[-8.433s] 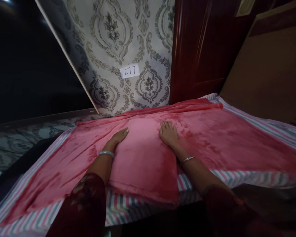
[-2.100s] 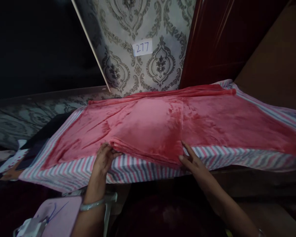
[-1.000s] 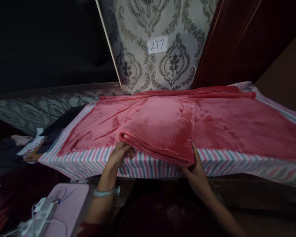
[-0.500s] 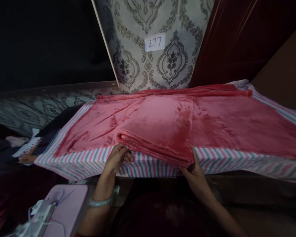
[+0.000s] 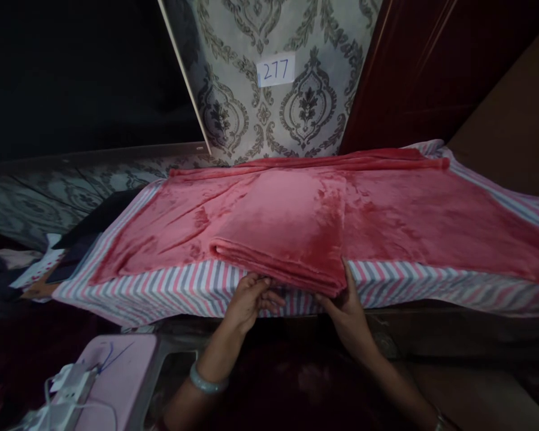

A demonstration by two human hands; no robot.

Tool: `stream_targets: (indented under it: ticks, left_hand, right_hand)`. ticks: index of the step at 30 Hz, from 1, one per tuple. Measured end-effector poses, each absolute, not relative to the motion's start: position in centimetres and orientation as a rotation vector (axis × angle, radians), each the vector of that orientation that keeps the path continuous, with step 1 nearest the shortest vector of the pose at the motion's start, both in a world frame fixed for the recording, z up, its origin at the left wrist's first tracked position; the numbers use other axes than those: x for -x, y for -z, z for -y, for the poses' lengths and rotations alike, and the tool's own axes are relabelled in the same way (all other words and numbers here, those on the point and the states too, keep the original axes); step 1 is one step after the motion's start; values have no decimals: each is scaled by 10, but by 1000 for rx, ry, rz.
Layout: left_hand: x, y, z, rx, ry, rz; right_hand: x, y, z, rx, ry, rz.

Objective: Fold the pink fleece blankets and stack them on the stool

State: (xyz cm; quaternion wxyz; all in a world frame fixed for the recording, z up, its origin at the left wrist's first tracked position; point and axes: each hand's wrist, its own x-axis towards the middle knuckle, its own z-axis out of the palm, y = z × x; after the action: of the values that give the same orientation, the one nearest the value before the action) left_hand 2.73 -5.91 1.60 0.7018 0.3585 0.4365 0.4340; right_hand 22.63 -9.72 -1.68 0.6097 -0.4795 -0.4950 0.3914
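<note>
Gripping the near edge of a folded pink fleece blanket [image 5: 282, 233], both hands work at the front of the bench [image 5: 431, 335]. The left hand [image 5: 249, 299] sits at about 6 o'clock from the fold's centre, fingers [image 5: 269, 295] curled against the underside of the stacked layers; whether they pinch the cloth or only touch it cannot be told, since the fold's shadow hides the tips. The right hand [image 5: 348, 305] is at about 5 o'clock from the fold, at its near right corner, index finger raised along the corner's edge and thumb tucked below, so the fingers look clamped on that corner. A pale bangle [image 5: 204, 382] rings the left wrist.

The folded blanket lies mid-bench on top of a larger spread pink fleece sheet [image 5: 431, 221], its near edge overhanging a striped cover [image 5: 161, 290] in pink, grey and white that drapes over the bench front. The fold shows several stacked layers along its near edge.

At 12 o'clock, a patterned grey wall panel [image 5: 269, 114] carries a white label reading 277 [image 5: 275, 70]. At 1 o'clock stands a dark red wooden door [image 5: 413, 66]. At 7 o'clock, low in the head view, a pale pink box [image 5: 117, 371] with white cables [image 5: 67, 389] sits well apart from the hands.
</note>
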Motion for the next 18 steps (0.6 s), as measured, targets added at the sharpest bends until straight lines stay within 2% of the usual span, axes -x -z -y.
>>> stream_targets:
  ticks: [18]
  left_hand:
    - [-43,-5,79,-913,-997,-1066]
  right_hand:
    - [-231,33,108,1060,-1015,1060]
